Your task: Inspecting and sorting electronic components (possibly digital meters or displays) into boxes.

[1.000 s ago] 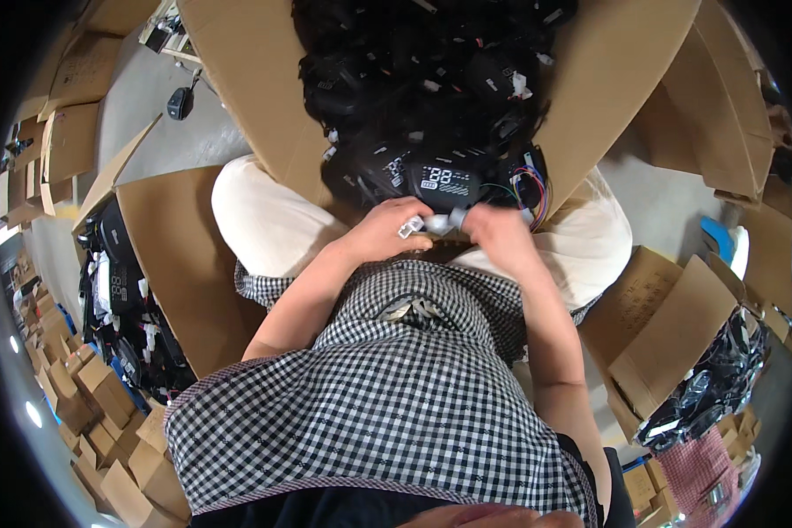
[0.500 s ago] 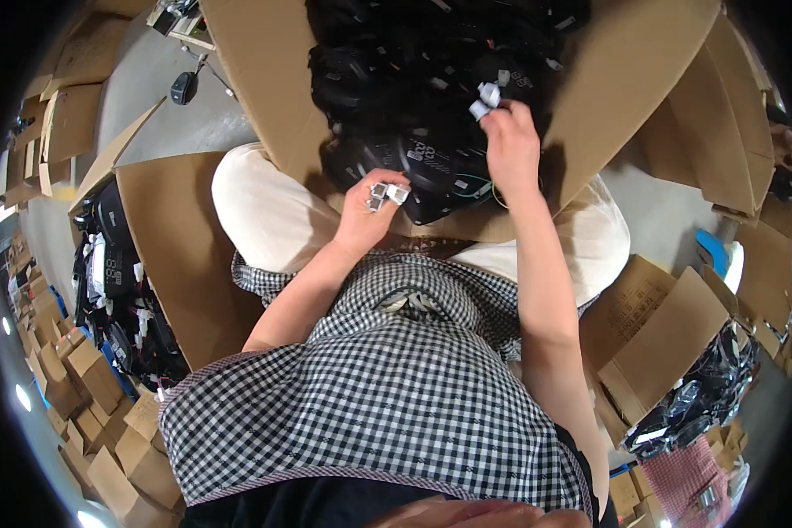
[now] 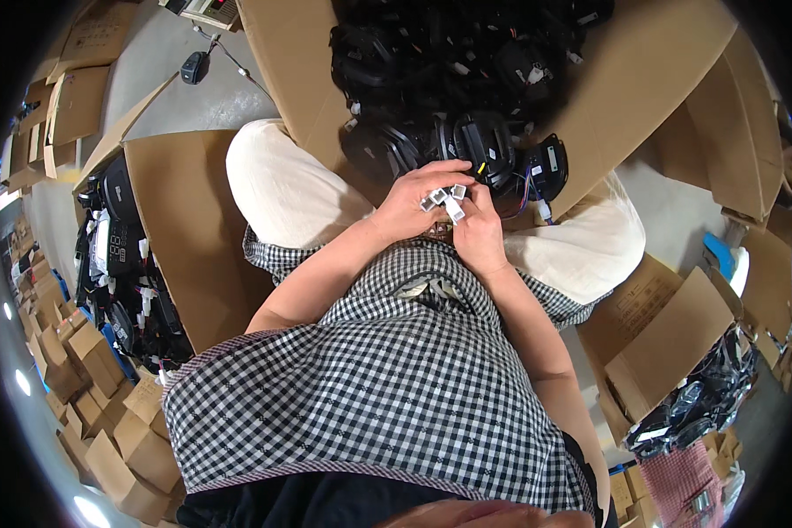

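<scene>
My two hands meet over the near edge of an open cardboard box (image 3: 656,75). My left hand (image 3: 403,206) has its fingers closed round several small white plastic connectors (image 3: 434,199). Right beside it, my right hand (image 3: 479,236) pinches more white connectors (image 3: 454,209) against that bunch. Where one hand's connectors end and the other's begin is hard to tell, and their wires are hidden. Just beyond my fingers lie black plastic display units (image 3: 484,150), piled in the box. One black unit (image 3: 549,169) near my right hand trails coloured wires with a white connector (image 3: 545,211).
On the left stands another cardboard box (image 3: 194,238) with black units and wired connectors (image 3: 119,255) beside it. To the right, an open box (image 3: 669,352) holds dark wrapped parts (image 3: 700,396). A black part on a cable (image 3: 194,68) lies on the floor, far left.
My right hand has come back from over the pile with its white connectors and joined my left hand. My left hand has moved slightly right. Black units at the box's near side have shifted.
</scene>
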A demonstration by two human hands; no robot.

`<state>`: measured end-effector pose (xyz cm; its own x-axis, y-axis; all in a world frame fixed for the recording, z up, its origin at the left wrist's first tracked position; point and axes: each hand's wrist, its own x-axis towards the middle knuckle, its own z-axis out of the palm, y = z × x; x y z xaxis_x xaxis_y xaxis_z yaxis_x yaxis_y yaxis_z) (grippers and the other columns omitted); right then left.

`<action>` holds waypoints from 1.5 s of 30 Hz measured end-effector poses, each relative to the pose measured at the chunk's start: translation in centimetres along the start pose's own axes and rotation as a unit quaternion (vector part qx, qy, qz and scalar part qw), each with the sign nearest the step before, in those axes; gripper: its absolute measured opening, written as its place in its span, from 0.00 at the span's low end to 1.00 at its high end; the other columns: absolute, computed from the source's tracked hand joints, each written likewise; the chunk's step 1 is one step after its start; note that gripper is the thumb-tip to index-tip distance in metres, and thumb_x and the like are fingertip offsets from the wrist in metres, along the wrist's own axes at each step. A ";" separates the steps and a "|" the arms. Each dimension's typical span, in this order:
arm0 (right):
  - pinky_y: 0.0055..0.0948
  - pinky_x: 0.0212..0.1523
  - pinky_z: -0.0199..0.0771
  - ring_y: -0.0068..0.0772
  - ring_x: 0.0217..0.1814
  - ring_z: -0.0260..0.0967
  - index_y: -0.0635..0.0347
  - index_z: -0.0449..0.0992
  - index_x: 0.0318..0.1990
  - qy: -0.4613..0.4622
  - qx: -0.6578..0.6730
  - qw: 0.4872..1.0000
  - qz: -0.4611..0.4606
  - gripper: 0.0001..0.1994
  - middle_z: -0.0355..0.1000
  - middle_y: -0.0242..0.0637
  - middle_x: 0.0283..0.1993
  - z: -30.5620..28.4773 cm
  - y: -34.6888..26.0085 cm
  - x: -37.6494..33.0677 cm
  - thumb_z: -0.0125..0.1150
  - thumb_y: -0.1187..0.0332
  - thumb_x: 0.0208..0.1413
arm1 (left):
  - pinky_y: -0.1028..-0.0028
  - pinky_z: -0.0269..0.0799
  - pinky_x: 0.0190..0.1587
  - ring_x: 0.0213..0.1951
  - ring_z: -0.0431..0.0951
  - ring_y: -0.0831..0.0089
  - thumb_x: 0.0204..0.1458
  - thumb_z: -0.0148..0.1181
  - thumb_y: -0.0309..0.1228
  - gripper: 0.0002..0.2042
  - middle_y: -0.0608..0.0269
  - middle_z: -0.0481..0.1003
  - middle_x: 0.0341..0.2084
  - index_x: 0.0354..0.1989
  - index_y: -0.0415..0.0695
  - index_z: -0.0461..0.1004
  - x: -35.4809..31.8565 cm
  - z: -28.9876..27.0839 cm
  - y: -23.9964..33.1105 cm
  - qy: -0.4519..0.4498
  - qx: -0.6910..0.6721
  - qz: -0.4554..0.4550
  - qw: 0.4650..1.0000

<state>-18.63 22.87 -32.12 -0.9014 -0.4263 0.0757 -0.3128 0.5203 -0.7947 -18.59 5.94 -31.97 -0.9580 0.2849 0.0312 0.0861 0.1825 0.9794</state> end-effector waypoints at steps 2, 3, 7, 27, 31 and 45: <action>0.40 0.41 0.75 0.51 0.41 0.72 0.67 0.74 0.36 0.016 -0.043 0.998 -0.032 0.06 0.67 0.48 0.47 -0.4 0.2 0.8 0.55 0.78 0.50 | 0.68 0.64 0.58 0.57 0.70 0.63 0.49 0.60 0.23 0.17 0.53 0.70 0.54 0.50 0.39 0.73 -0.1 0.3 -0.4 0.043 -0.004 0.007 0.999; 0.40 0.40 0.75 0.51 0.41 0.71 0.65 0.75 0.36 0.058 -0.031 0.997 -0.034 0.05 0.68 0.48 0.45 -0.9 0.2 1.9 0.55 0.77 0.51 | 0.69 0.66 0.56 0.53 0.72 0.66 0.50 0.60 0.23 0.15 0.55 0.73 0.50 0.48 0.40 0.74 0.0 0.3 -0.8 0.125 -0.056 -0.018 0.990; 0.29 0.47 0.71 0.33 0.43 0.71 0.67 0.74 0.39 0.185 0.271 0.935 0.132 0.05 0.72 0.40 0.42 -4.1 2.3 6.9 0.55 0.76 0.57 | 0.81 0.69 0.39 0.35 0.73 0.82 0.55 0.57 0.24 0.04 0.65 0.77 0.35 0.38 0.42 0.73 0.0 -0.5 -0.2 0.275 -0.165 -0.121 0.940; 0.39 0.50 0.72 0.54 0.52 0.68 0.68 0.73 0.43 -0.019 0.046 0.997 0.051 0.11 0.65 0.52 0.55 -0.6 0.8 -0.5 0.53 0.80 0.50 | 0.67 0.64 0.59 0.57 0.69 0.61 0.46 0.61 0.18 0.21 0.55 0.70 0.54 0.51 0.43 0.73 1.0 0.4 -0.8 -0.034 -0.003 -0.023 0.999; 0.38 0.53 0.71 0.53 0.55 0.67 0.69 0.73 0.42 -0.058 0.074 0.994 0.055 0.10 0.62 0.54 0.60 -1.6 0.4 -1.2 0.55 0.78 0.52 | 0.68 0.66 0.57 0.55 0.72 0.65 0.46 0.58 0.18 0.18 0.56 0.73 0.51 0.48 0.42 0.72 1.0 0.5 -1.3 -0.037 -0.100 -0.039 0.994; 0.41 0.28 0.70 0.46 0.27 0.73 0.58 0.75 0.33 -0.120 0.023 0.955 0.270 0.10 0.72 0.44 0.22 -6.5 -2.0 -0.2 0.53 0.63 0.58 | 0.72 0.71 0.41 0.38 0.77 0.70 0.44 0.58 0.18 0.15 0.61 0.76 0.35 0.42 0.41 0.74 0.6 0.3 -1.0 -0.035 -0.026 -0.055 0.998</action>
<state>-19.76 26.77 -26.61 -0.8319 -0.2647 -0.4878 0.1964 0.6816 -0.7049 -19.12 6.25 -32.98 -0.9391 0.3319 -0.0893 -0.0347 0.1669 0.9854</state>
